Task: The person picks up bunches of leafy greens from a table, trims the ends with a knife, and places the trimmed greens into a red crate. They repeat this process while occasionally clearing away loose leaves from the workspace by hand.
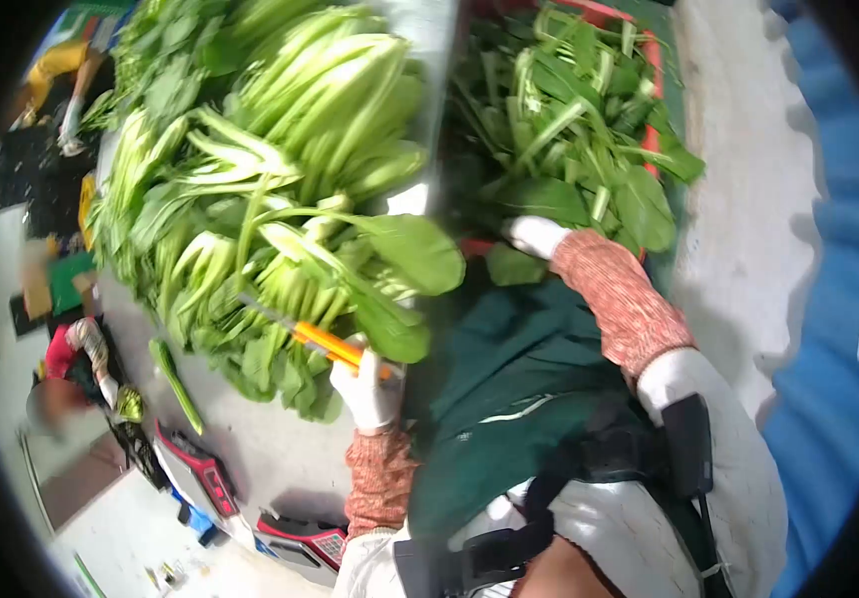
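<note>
My left hand [364,391], in a white glove, is wrapped round an orange utility knife [330,344]. The blade points toward the leafy greens [330,110] with pale green stalks, piled on the metal table. A loose stem with broad leaves [409,254] lies just beyond that hand. My right hand [539,237], gloved too, is at the near end of a red basket [655,70] that holds loose leaves and stalks [589,120]. Its fingers are in shadow among the leaves, so what they hold, if anything, does not show.
Two red-and-grey scales [200,478] stand along the left side of the table [270,444]. A single green stalk [177,384] lies apart from the pile. At far left a person in a red top [75,349] handles greens. A blue sheet [838,249] hangs at right.
</note>
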The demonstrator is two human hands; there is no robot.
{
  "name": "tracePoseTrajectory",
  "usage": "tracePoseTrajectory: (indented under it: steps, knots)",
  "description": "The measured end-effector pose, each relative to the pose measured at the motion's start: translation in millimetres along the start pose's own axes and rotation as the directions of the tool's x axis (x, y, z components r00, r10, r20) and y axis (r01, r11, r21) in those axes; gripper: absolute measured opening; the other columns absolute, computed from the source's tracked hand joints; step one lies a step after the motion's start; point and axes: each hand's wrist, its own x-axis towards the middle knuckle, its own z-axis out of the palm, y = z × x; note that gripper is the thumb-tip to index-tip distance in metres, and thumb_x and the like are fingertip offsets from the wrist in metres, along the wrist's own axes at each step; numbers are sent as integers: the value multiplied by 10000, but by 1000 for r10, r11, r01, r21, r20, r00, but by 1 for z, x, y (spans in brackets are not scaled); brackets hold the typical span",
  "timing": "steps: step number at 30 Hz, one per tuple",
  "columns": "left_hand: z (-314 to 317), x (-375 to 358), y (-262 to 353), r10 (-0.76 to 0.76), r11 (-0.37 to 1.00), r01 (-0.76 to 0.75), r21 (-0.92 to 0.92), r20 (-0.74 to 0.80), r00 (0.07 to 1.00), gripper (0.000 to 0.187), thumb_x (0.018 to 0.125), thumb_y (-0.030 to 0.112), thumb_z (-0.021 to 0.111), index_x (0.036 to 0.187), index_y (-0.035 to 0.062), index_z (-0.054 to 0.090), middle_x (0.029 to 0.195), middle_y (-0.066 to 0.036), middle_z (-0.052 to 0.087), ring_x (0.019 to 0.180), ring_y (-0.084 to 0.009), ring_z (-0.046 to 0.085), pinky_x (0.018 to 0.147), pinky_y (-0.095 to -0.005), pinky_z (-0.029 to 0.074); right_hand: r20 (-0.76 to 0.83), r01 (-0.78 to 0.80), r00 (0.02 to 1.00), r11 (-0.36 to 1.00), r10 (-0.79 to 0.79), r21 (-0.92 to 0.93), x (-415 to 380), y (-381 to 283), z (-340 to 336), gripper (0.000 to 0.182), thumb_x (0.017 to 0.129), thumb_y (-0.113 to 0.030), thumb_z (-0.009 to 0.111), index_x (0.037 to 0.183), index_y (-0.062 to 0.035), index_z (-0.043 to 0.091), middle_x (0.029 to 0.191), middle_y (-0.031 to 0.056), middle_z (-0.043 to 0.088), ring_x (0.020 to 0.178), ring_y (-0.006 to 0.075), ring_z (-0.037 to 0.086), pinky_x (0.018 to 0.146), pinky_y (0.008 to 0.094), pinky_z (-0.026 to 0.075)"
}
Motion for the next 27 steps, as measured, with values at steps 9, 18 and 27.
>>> tracePoseTrajectory:
  steps: [9, 18, 27]
  knots:
    - [7, -2, 13, -73, 965, 75, -251, 18, 997, 121, 904, 37, 633, 996, -26, 588, 748, -79, 622, 587, -137, 583, 576, -244, 476, 9, -136, 990, 963, 142, -233, -53, -41, -49, 244, 903, -212, 544, 1041, -93, 705, 1015, 167, 698, 957, 386, 643, 859, 465, 508]
    - [39, -38, 50, 454, 832, -528, 169, 337, 824, 178, 797, 91, 735, 953, 34, 673, 731, -59, 682, 611, -138, 643, 593, -300, 514, -345, 330, 933, 622, -101, 710, -52, -336, -175, 421, 942, -137, 643, 1325, 9, 550, 1084, 97, 702, 1017, 131, 633, 919, 301, 486]
    - [20, -35, 55, 501, 721, -604, 339, 348, 792, 533, 785, 298, 800, 1200, 30, 599, 863, -79, 667, 716, -206, 656, 684, -326, 549, -639, 210, 761, 975, -114, 75, 38, -346, -189, 421, 856, -320, 730, 1174, -66, 624, 923, 127, 663, 810, 256, 680, 728, 332, 542]
